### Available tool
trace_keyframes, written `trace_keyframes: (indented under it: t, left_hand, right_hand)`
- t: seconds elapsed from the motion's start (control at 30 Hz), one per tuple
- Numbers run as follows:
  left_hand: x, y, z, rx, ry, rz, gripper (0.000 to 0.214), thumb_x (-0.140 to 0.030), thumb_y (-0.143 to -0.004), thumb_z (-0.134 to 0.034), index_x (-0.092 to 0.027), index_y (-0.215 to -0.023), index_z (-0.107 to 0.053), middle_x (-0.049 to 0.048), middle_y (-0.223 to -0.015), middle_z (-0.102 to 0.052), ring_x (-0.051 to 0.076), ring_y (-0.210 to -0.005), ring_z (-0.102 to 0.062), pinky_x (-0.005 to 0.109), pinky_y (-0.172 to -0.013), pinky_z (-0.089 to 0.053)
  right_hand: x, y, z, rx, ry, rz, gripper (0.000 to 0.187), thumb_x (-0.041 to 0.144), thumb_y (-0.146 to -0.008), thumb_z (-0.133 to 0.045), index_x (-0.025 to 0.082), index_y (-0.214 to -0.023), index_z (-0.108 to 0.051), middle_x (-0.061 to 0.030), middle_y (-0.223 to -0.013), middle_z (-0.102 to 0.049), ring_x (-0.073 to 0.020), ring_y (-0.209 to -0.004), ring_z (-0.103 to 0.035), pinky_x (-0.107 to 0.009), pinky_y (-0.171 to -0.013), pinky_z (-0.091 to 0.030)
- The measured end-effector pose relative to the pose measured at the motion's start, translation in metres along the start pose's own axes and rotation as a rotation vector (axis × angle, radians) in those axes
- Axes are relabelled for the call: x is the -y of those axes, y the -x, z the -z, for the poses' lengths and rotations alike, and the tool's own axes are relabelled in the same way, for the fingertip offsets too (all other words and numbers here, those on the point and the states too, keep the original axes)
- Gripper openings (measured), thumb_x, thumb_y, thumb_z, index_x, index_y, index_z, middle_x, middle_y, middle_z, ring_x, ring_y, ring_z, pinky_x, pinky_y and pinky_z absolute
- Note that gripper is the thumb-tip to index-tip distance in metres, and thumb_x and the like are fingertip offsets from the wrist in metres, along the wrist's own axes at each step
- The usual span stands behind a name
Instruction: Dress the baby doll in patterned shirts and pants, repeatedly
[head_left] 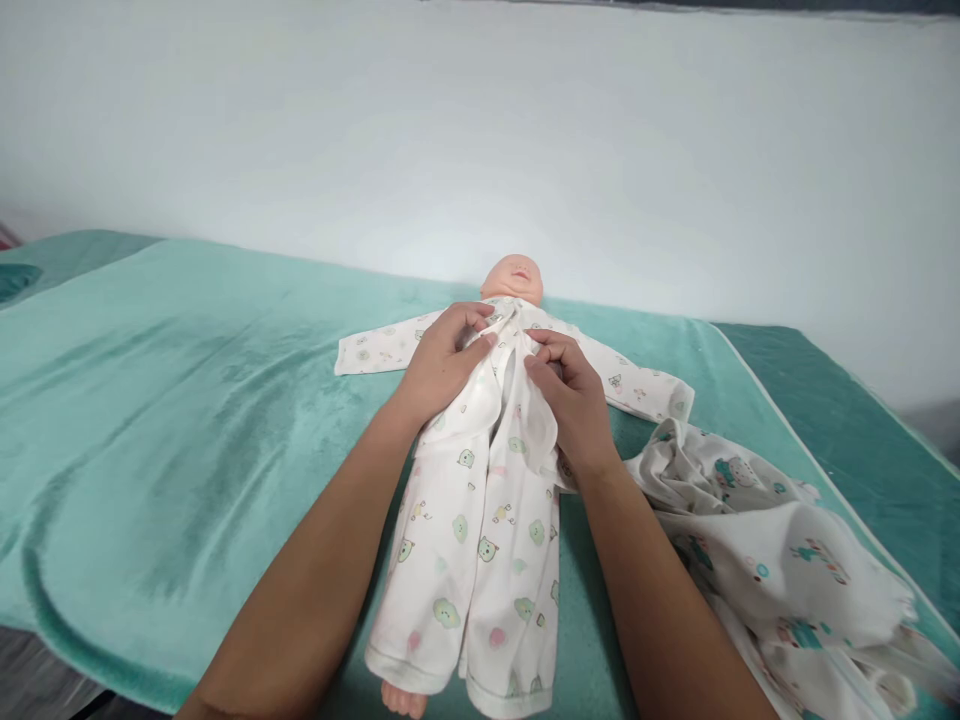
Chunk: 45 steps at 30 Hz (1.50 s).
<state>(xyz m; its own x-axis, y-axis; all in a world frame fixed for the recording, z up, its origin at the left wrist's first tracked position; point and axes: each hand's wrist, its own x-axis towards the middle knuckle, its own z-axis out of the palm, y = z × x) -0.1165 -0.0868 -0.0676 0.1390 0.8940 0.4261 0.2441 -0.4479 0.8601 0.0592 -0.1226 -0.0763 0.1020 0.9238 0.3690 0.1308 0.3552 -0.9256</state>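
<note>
Your left hand (441,366) and right hand (576,402) pinch the white cloud-printed cloth outfit (457,485) at its front, on a pink plastic doll (516,278) atop a teal plush blanket (225,400); uneven tugging could skew it

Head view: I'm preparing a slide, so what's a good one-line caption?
Left hand and right hand handle the front of the printed outfit on a doll lying on a teal blanket.

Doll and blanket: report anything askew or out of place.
The printed outfit on the doll gapes at the front, between the left hand and right hand. Only one foot pokes out below it. A printed cloth lies bunched on the green blanket's right side, unlike the spread-out outfit. I see no spill.
</note>
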Motion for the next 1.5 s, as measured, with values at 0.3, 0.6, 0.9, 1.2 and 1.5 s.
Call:
trace_keyframes:
  t: [0.3,0.6,0.9,1.2,1.5]
  left_hand:
    - [0.004,-0.007,0.006,-0.285,0.093,0.199,0.019,-0.027,-0.086,-0.063,-0.021,-0.074,-0.05,-0.0027,-0.081,-0.06,0.013,-0.076,-0.057,0.028,-0.075,-0.047]
    - [0.043,-0.018,0.046,-0.761,0.356,0.464,0.025,-0.014,-0.082,-0.063,-0.023,-0.078,-0.04,-0.0024,-0.081,-0.054,0.012,-0.075,-0.056,0.031,-0.076,-0.051]
    - [0.051,-0.025,0.015,-0.145,-0.052,0.126,0.023,-0.03,-0.09,-0.058,-0.026,-0.111,-0.067,0.0033,-0.135,-0.067,0.022,-0.131,-0.059,0.043,-0.116,-0.042]
    - [0.067,-0.044,0.026,0.017,-0.75,0.057,0.043,-0.02,-0.095,-0.043,-0.033,-0.128,-0.067,0.0015,-0.133,-0.07,0.027,-0.125,-0.061,0.044,-0.106,-0.046]
    - [0.078,-0.041,0.051,-0.144,-0.81,0.268,0.043,-0.017,-0.09,-0.043,-0.034,-0.108,-0.077,0.0033,-0.123,-0.073,0.028,-0.105,-0.068,0.038,-0.084,-0.051]
  right_hand:
    - [-0.007,-0.006,0.005,-0.287,-0.249,-0.037,0.015,0.03,-0.08,-0.069,0.022,-0.077,-0.057,-0.0026,-0.104,-0.07,-0.0165,-0.091,-0.063,-0.031,-0.082,-0.05]
    - [-0.025,-0.031,0.061,-0.773,-0.282,-0.112,0.02,0.026,-0.08,-0.062,0.024,-0.071,-0.045,0.0067,-0.069,-0.049,-0.0114,-0.065,-0.054,-0.026,-0.065,-0.051]
    - [-0.028,-0.03,0.022,0.043,0.28,0.038,0.034,0.033,-0.09,-0.056,0.029,-0.121,-0.068,-0.0025,-0.145,-0.062,-0.023,-0.138,-0.052,-0.046,-0.121,-0.035]
    - [-0.044,-0.068,0.04,0.192,0.817,0.119,0.068,0.007,-0.077,-0.039,0.024,-0.139,-0.061,-0.005,-0.147,-0.062,-0.0265,-0.14,-0.051,-0.053,-0.123,-0.027]
    - [-0.05,-0.073,0.084,-0.018,0.905,-0.016,0.049,0.011,-0.074,-0.046,0.025,-0.108,-0.078,-0.0057,-0.124,-0.076,-0.0304,-0.122,-0.065,-0.052,-0.109,-0.045]
